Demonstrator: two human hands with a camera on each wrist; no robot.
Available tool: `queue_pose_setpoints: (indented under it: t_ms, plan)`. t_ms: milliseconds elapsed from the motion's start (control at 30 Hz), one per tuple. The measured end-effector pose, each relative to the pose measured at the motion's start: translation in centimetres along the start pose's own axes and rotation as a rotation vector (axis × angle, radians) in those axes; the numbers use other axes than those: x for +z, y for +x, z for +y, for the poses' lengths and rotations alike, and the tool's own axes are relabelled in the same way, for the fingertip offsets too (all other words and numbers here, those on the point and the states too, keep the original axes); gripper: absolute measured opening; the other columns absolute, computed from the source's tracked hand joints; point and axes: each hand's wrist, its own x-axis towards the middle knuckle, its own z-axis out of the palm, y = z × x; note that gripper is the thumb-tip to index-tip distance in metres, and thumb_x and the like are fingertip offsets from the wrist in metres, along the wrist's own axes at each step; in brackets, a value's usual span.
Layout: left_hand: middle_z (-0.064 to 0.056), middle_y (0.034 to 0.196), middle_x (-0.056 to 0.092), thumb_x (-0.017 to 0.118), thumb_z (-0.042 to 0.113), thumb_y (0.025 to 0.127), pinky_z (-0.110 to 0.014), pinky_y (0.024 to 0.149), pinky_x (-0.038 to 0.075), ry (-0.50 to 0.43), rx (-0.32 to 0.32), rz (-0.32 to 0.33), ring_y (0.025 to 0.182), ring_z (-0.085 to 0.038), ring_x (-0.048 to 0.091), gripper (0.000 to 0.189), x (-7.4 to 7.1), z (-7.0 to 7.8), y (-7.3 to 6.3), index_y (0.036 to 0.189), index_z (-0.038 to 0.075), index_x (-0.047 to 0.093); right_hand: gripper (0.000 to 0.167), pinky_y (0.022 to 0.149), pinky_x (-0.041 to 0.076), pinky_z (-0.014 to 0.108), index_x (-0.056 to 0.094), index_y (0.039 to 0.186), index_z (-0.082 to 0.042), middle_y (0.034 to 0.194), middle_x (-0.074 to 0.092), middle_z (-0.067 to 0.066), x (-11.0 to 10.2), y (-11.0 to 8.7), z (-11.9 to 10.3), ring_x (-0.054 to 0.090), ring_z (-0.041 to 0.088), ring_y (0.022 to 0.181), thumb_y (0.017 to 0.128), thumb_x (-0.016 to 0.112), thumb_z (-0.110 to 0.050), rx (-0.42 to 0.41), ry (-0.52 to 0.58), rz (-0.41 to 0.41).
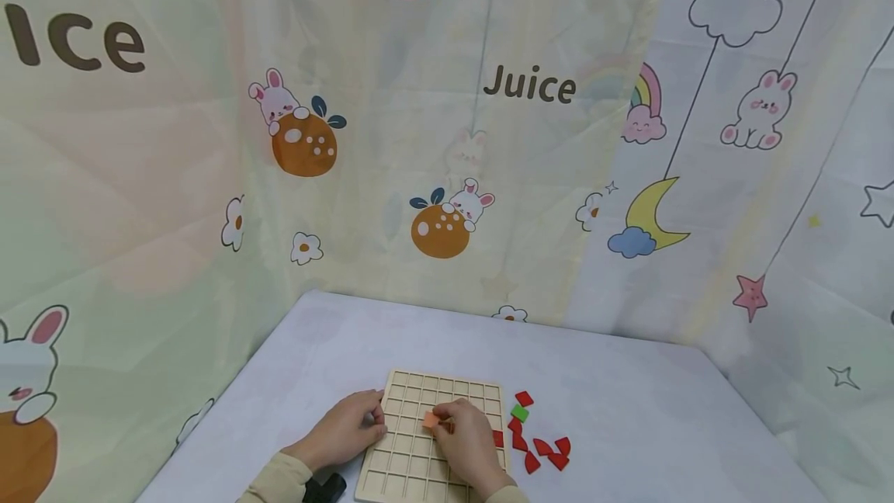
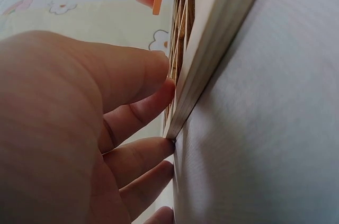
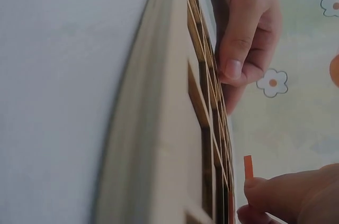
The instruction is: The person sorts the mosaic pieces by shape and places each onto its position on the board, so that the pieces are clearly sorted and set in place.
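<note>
A wooden grid board (image 1: 410,455) lies on the white table, its shallow square cells mostly bare. Over its middle my right hand (image 1: 466,441) pinches a small orange square tile (image 1: 430,421) between thumb and fingers. The right wrist view shows this tile (image 3: 248,168) edge-on, standing off the grid. My left hand (image 1: 346,429) rests at the board's left edge. Seen from the left wrist, its loosely bent fingers (image 2: 140,158) touch the wooden side, with the thumb close to the rim. One red tile (image 1: 498,438) sits at the board's right side, partly behind my right hand.
Right of the board lie a green tile (image 1: 520,413), a red square tile (image 1: 524,398) and several red curved-edge pieces (image 1: 542,447). A black object (image 1: 325,487) is beneath the left wrist. Printed cloth (image 1: 391,138) stands behind the table.
</note>
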Motion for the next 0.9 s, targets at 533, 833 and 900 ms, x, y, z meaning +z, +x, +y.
queue_pose_setpoints:
  t_ms: [533, 833, 900]
  plan:
    - [-0.018, 0.140, 0.053, 0.069, 0.023, 0.090, -0.060, 0.107, 0.036, 0.002, 0.002, -0.020, 0.133, -0.041, 0.044, 0.017, -0.18, -0.11, 0.05, 0.080, 0.025, 0.055, 0.017, 0.057, 0.035, 0.022, 0.077, 0.095, -0.017, 0.082, 0.056, -0.008, 0.53, -0.09, -0.24, 0.044, 0.007, 0.069, 0.079, 0.081, -0.013, 0.019, -0.045, 0.007]
    - [-0.018, 0.141, 0.053, 0.069, 0.023, 0.090, -0.060, 0.107, 0.036, -0.004, -0.001, -0.020, 0.133, -0.041, 0.044, 0.017, -0.16, -0.01, 0.03, 0.080, 0.025, 0.055, 0.016, 0.062, 0.034, 0.026, 0.077, 0.095, -0.019, 0.085, 0.055, -0.009, 0.78, -0.07, -0.16, 0.046, 0.007, 0.073, 0.080, 0.080, -0.016, -0.001, -0.061, 0.009]
    - [-0.018, 0.141, 0.053, 0.069, 0.022, 0.090, -0.060, 0.107, 0.036, -0.007, 0.000, -0.018, 0.133, -0.041, 0.044, 0.017, -0.15, 0.03, 0.01, 0.080, 0.025, 0.055, 0.015, 0.063, 0.035, 0.027, 0.077, 0.095, -0.019, 0.085, 0.055, -0.009, 0.81, -0.05, -0.13, 0.047, 0.007, 0.074, 0.080, 0.080, -0.017, 0.001, -0.060, 0.007]
